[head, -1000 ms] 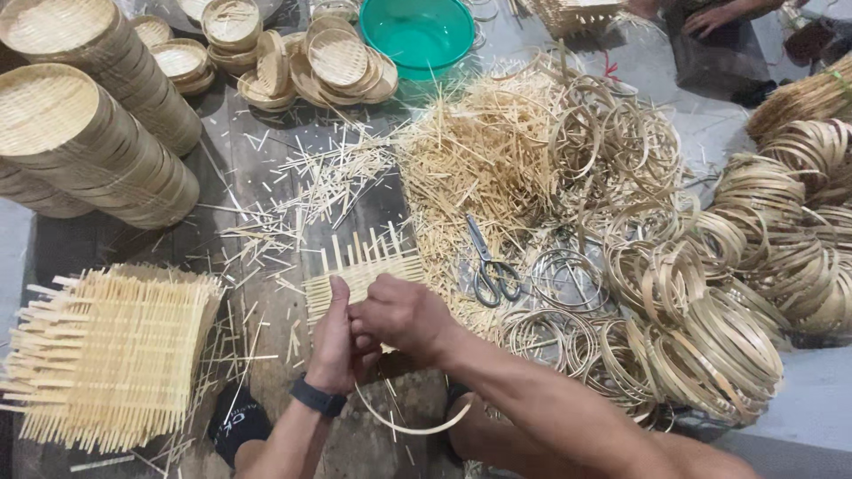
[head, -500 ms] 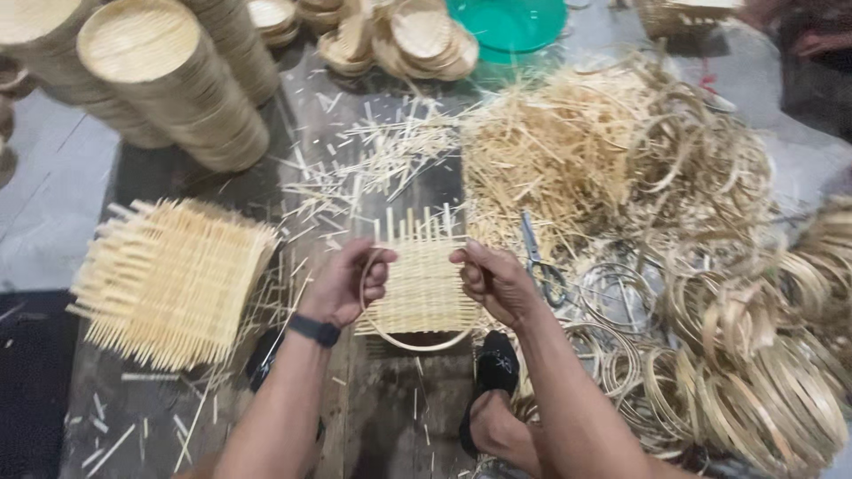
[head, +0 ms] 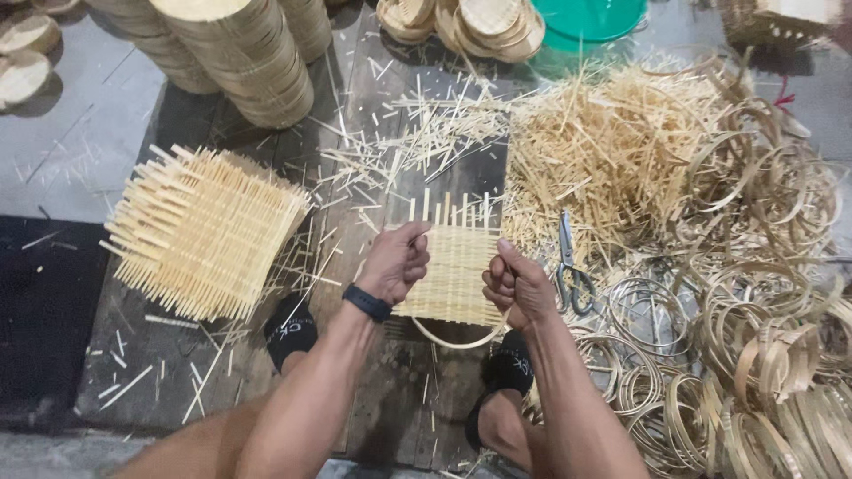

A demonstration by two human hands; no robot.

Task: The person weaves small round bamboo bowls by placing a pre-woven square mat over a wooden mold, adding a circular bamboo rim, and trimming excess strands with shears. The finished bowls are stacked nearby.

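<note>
My left hand [head: 396,263] and my right hand [head: 517,286] both grip a small woven bamboo mat [head: 456,266] held flat between them, with loose strip ends sticking out at its far edge. A thin bamboo ring [head: 457,340] curves under the mat's near edge. A black band sits on my left wrist. My feet in black sandals [head: 293,330] rest on the dark wooden board [head: 390,390] below the hands.
A stack of woven mats [head: 206,232] lies at the left. Scissors [head: 571,270] lie right of my right hand. A heap of bamboo strips [head: 612,151] and many bamboo rings [head: 763,355] fill the right. Stacked round baskets [head: 248,62] and a green bowl [head: 599,18] stand behind.
The view has shifted left and closer. My hands have moved apart to the mat's two side edges, and the ring now sits under the mat's near edge.
</note>
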